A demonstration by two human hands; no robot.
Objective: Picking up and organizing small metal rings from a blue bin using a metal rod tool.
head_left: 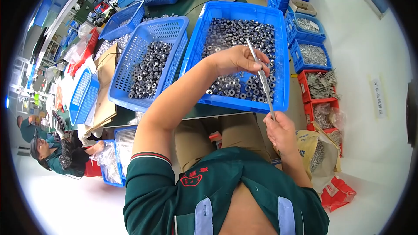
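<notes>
Both hands grip one metal rod (261, 76); left hand (237, 59) fingers clamped high, right hand (281, 130) fingers clamped low.

Dark green short-sleeved shirt with red-and-white cuff trim, pale blue shoulder tabs, tan trousers.

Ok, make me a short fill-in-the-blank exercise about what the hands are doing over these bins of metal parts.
1. Both hands grip a thin metal ____, the left hand near its top and the right hand at its bottom.
2. The solid tray under the left hand is coloured ____.
3. That tray is filled with small metal ____.
4. The mesh basket stands to the tray's ____.

Missing words: rod; blue; rings; left
</notes>
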